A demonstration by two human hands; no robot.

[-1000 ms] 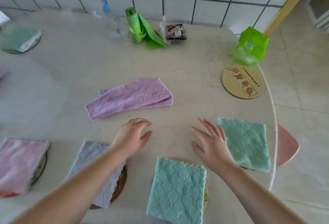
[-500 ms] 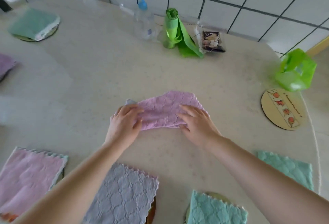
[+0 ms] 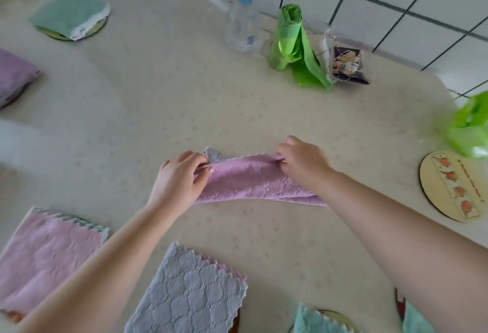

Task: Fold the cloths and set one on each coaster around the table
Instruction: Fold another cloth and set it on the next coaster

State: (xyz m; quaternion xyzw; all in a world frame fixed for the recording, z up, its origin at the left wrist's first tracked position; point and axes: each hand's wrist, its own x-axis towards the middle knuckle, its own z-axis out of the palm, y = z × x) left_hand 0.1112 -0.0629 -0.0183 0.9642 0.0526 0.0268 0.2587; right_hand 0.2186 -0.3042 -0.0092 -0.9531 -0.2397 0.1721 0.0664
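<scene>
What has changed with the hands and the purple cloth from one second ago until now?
Both hands moved forward from the near table edge to the purple cloth. The left hand now pinches its left end and the right hand its right end. The cloth is still only partly folded, and the bare coaster at the right stays uncovered.

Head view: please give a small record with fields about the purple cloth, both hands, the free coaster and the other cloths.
cloth in work: purple cloth, lying mid-table, partly folded
left hand: pinches the cloth's left end
right hand: pinches the cloth's right end
free coaster: round coaster with fruit print, bare, at the right edge
nearby folded cloths: pink cloth and grey cloth at the near edge
</scene>
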